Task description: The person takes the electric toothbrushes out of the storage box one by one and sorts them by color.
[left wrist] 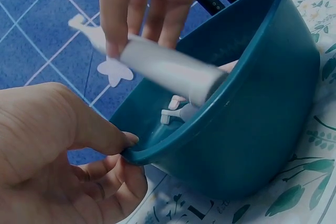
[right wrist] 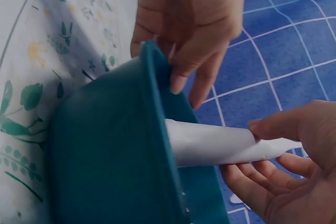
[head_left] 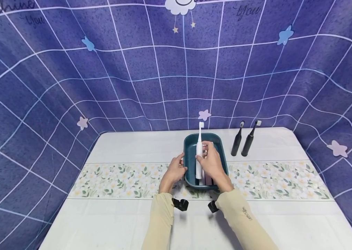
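Note:
A white electric toothbrush is in my right hand, pinched by its handle between thumb and fingers. Its head points away from me, and the handle's lower end is over the inside of a dark teal basin. My left hand grips the basin's left rim, thumb on the inner side and fingers beneath the lip, as the left wrist view shows. Inside the basin lie more toothbrushes; a white brush head and a pinkish one show, their handles partly hidden.
Two black electric toothbrushes stand to the right of the basin, near the table's back edge. A white cloth with a floral band covers the table. Behind hangs a blue gridded curtain with stars.

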{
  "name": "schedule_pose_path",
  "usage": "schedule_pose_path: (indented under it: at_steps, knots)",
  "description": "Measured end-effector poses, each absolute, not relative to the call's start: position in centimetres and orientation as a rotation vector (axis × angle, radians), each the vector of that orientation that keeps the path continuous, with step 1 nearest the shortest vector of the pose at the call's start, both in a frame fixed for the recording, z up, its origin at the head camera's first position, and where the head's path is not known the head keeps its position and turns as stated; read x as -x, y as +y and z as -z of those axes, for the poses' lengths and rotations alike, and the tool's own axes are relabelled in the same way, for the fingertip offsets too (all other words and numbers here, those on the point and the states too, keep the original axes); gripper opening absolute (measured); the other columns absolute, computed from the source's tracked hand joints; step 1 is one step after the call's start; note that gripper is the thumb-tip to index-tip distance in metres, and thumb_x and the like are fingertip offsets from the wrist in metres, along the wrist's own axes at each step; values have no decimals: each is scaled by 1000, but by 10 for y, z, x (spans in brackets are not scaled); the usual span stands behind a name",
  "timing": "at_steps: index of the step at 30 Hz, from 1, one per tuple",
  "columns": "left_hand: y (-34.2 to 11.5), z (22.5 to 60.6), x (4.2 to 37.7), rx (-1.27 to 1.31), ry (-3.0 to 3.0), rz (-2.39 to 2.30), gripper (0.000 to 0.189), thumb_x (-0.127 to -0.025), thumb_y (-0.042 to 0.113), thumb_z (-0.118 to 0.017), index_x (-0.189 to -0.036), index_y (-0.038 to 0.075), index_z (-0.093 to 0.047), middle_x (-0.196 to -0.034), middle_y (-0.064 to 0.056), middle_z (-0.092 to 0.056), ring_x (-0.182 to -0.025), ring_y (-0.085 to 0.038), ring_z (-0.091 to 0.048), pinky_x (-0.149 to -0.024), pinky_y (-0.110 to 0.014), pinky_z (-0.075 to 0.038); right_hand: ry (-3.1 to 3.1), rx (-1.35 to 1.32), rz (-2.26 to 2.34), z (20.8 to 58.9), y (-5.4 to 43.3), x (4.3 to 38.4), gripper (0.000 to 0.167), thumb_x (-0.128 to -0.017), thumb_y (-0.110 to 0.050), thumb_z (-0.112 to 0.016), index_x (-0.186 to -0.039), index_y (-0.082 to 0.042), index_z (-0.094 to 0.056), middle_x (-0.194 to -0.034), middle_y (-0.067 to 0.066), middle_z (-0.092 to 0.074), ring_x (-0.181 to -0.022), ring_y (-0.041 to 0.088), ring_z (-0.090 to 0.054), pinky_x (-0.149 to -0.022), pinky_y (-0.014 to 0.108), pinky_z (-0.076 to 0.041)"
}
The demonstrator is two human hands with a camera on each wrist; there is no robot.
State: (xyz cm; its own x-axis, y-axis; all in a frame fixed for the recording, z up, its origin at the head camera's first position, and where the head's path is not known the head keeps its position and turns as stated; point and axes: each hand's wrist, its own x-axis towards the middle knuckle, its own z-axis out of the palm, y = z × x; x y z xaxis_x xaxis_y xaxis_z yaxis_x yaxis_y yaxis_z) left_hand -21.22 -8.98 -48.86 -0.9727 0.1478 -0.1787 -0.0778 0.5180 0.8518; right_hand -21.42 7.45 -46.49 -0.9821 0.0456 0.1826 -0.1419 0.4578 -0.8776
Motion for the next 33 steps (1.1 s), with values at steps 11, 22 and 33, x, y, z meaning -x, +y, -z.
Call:
schedule_pose_path:
  at_steps: [11,22,33]
  knots:
    - [-88,486,212,-51,2557,-1414,64,-92,-2,-52,-151,8,-30,-94,-7,-37,-62,-12,-36,-54,-25,-35,-2321,-26,-1563,446,97,213,55,-78,3,-70,-128,-1,-47,-110,17,-57,-93,29,-63,-78,37,-54]
    - [-90,487,211,-35,2533,-1426,65,-91,-2,-52,-151,10,-29,-96,-7,-38,-64,-13,-39,-56,-27,-37,-2099,59,-1458,443,122,205,51,-81,2,-69,-127,0,-46,-114,20,-52,-94,27,-58,-78,36,-53]
    - [-88,486,212,-48,2532,-1445,66,-90,-3,-52,-151,7,-30,-96,-8,-37,-63,-12,-39,-56,-26,-38,-1965,120,-1300,451,148,201,50,-81,5,-66,-126,3,-45,-115,21,-49,-94,26,-58,-77,33,-51]
